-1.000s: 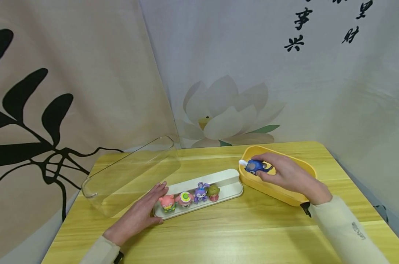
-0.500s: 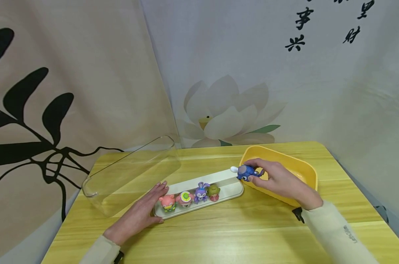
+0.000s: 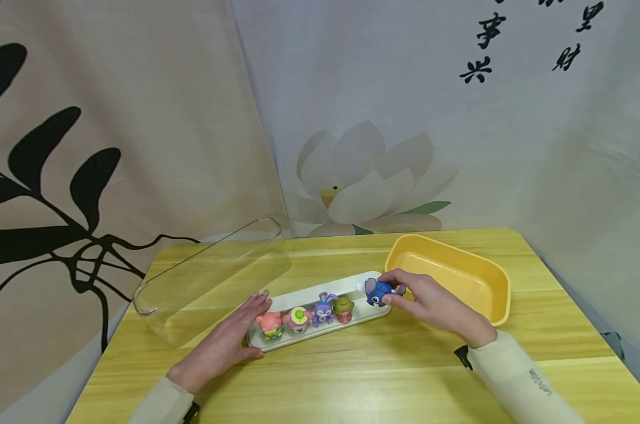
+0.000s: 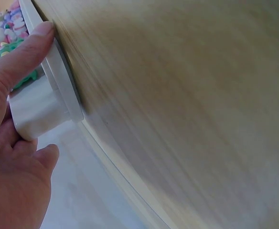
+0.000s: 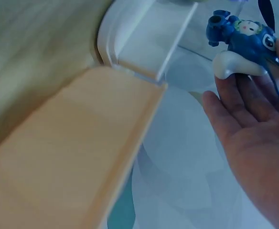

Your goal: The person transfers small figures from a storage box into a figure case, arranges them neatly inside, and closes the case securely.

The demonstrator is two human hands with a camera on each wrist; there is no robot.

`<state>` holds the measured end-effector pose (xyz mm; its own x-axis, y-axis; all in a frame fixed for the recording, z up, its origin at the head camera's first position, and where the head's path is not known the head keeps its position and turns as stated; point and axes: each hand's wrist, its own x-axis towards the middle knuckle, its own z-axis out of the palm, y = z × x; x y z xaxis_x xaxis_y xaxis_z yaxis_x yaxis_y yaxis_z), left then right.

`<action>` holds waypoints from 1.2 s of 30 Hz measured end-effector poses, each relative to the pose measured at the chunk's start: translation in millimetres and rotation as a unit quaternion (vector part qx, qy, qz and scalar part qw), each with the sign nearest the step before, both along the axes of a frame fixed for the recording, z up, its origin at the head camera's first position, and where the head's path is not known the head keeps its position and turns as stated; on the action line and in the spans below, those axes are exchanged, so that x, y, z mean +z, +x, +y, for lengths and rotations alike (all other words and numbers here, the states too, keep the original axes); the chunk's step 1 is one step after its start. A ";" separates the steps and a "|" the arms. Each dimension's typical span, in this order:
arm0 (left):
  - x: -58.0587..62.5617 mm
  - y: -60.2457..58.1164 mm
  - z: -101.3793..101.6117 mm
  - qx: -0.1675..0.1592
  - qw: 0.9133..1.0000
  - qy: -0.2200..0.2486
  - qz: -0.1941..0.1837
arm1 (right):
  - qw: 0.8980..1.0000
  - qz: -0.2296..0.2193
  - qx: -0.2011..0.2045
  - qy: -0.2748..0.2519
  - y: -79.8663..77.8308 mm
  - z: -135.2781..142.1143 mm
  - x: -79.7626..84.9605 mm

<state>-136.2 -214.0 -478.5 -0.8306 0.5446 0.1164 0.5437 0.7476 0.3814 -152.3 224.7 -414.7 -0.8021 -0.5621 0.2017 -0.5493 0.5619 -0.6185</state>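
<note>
My right hand (image 3: 431, 303) holds a small blue toy figure (image 3: 377, 292) with big ears between thumb and fingers, tilted on its side, over the right end of a white stepped tray (image 3: 346, 287). In the right wrist view the same blue figure (image 5: 249, 40) shows a pale ear. Several figures stand in a row in the tray: a pink one (image 3: 269, 325), a pink one with a green-and-yellow round top (image 3: 298, 318), a purple long-eared one (image 3: 324, 308) and an olive-green one (image 3: 344, 308). My left hand (image 3: 219, 347) grips the tray's left end, thumb (image 4: 32, 50) at its front edge.
A yellow open box (image 3: 502, 300) stands just right of the tray, behind the right hand. To the left, a transparent cover (image 3: 214, 282) lies slanted behind the left hand. The wooden table (image 3: 320, 388) ends at a hanging printed cloth (image 3: 372, 118).
My right hand has carried the blue figure left and toward me, from over the yellow box to over the tray's right end. The left hand has stayed on the tray.
</note>
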 end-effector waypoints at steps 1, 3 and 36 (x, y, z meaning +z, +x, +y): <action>0.1 -0.1 0.2 0.000 1.000 0.000 0.002 | 1.000 0.000 0.002 0.002 -0.2 -1.6 -2.2; -0.1 -0.2 0.2 -0.001 1.000 0.001 0.005 | 1.000 0.001 0.003 0.008 -0.9 -4.6 -6.3; 0.3 -0.6 0.2 0.004 1.000 -0.001 -0.013 | 0.984 0.102 -0.044 0.139 -5.1 -22.4 -27.5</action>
<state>-136.8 -213.7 -478.2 -0.8374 0.5386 0.0936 0.5279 0.7522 0.3944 -157.4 202.4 -442.2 -0.8094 -0.5476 0.2121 -0.5870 0.7449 -0.3171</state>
